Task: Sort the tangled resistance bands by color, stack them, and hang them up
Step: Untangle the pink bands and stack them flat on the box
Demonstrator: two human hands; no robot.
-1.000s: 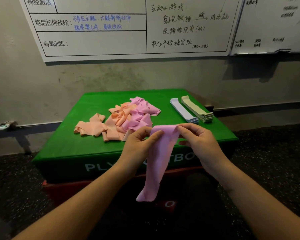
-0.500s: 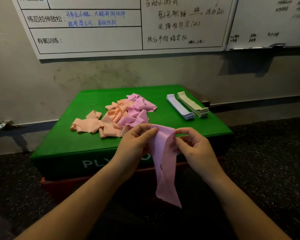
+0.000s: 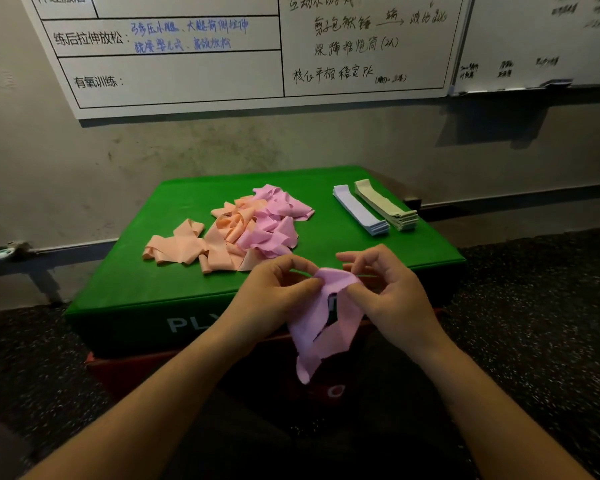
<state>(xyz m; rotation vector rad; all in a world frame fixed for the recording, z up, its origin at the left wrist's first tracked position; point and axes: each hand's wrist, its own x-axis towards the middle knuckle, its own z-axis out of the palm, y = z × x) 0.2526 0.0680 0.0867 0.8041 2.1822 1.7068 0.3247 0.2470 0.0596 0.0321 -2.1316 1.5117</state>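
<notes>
Centre frame: left hand and right hand each pinch the top edge of a pink band, loop hanging twisted. Suggest flattening it before stacking. Behind, on the green box: tangled pile; upper right, two neat stacks.

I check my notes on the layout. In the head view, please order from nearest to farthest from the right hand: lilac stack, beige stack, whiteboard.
From the right hand:
1. lilac stack, up beyond the hand on the green box
2. beige stack, just right of it
3. whiteboard, on the wall
</notes>
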